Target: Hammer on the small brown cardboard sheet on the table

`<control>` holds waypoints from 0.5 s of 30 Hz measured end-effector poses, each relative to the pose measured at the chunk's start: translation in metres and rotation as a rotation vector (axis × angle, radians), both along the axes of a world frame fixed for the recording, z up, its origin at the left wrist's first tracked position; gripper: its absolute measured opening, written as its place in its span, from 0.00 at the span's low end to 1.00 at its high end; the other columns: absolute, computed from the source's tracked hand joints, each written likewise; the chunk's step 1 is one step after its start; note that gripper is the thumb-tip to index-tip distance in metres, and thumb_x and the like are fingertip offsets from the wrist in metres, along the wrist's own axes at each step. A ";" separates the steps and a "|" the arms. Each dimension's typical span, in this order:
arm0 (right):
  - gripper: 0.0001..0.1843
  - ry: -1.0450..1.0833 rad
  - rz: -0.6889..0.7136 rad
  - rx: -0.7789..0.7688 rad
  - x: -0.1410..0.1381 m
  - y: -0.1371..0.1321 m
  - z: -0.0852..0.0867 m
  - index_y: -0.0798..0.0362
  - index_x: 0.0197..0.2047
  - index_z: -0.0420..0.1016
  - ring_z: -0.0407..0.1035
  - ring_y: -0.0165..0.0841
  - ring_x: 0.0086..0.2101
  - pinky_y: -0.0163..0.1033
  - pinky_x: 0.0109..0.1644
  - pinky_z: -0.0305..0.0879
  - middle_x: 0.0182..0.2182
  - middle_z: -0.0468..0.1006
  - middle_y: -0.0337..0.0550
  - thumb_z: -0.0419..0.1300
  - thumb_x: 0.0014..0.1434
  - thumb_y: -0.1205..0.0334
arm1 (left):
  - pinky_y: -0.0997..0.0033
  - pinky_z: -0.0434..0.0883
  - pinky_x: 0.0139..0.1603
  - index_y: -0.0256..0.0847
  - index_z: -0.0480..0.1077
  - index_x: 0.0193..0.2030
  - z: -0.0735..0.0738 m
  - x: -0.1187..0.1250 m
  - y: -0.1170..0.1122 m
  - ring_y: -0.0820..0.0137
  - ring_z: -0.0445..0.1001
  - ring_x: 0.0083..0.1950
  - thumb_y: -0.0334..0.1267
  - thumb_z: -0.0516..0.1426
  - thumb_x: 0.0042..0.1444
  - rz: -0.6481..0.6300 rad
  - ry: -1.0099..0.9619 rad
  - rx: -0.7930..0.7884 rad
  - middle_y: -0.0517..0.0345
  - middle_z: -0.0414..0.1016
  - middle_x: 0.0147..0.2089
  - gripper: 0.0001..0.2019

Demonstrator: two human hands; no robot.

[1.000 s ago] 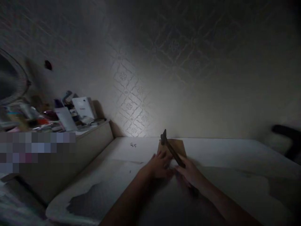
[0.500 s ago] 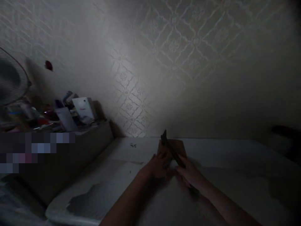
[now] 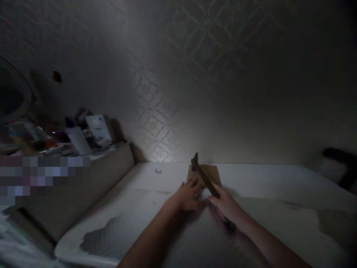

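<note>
Gripping a dark tool [image 3: 205, 178], the right hand [image 3: 227, 206] hovers — left hand [image 3: 187, 196] pressing flat, fingers spread, on brown board [image 3: 210, 173].

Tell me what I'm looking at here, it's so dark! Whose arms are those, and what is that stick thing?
The picture comes from a camera worn on a person's head, so you see what they see when they look down. The two arms are that person's own. The right hand holds a dark hammer, its head tipped up and away. The left hand rests beside it on a brown board, perhaps wood or cardboard; it is too dark to tell. The board lies on a pale table against a patterned wall. On the left, a lower shelf holds a jumble of boxes and bottles, and part of a round fan shows at the edge.
</note>
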State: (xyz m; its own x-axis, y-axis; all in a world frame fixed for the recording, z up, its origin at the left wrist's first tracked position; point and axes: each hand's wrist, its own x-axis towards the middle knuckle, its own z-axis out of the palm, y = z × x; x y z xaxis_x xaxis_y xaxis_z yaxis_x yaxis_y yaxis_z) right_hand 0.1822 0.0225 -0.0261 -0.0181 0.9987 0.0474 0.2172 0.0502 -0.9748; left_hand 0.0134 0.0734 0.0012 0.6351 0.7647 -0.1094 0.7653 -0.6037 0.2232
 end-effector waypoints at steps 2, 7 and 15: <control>0.35 0.004 0.000 -0.001 0.000 0.001 -0.001 0.56 0.62 0.69 0.66 0.30 0.18 0.33 0.22 0.64 0.20 0.71 0.34 0.58 0.49 0.60 | 0.33 0.47 0.68 0.51 0.48 0.73 0.000 0.000 0.000 0.44 0.40 0.75 0.58 0.57 0.57 -0.001 0.001 -0.009 0.45 0.39 0.76 0.40; 0.34 -0.004 0.013 -0.009 0.001 0.000 0.000 0.55 0.62 0.69 0.63 0.29 0.15 0.32 0.19 0.62 0.17 0.68 0.31 0.56 0.50 0.61 | 0.34 0.48 0.68 0.53 0.50 0.72 0.002 0.000 -0.002 0.45 0.41 0.75 0.57 0.58 0.57 0.012 0.004 -0.006 0.47 0.41 0.76 0.39; 0.34 -0.019 -0.012 0.039 -0.001 0.000 0.002 0.55 0.60 0.71 0.70 0.33 0.22 0.35 0.25 0.67 0.23 0.75 0.37 0.58 0.48 0.61 | 0.35 0.48 0.69 0.53 0.48 0.73 0.002 0.000 -0.002 0.46 0.41 0.75 0.59 0.56 0.58 0.018 0.025 -0.010 0.48 0.40 0.76 0.39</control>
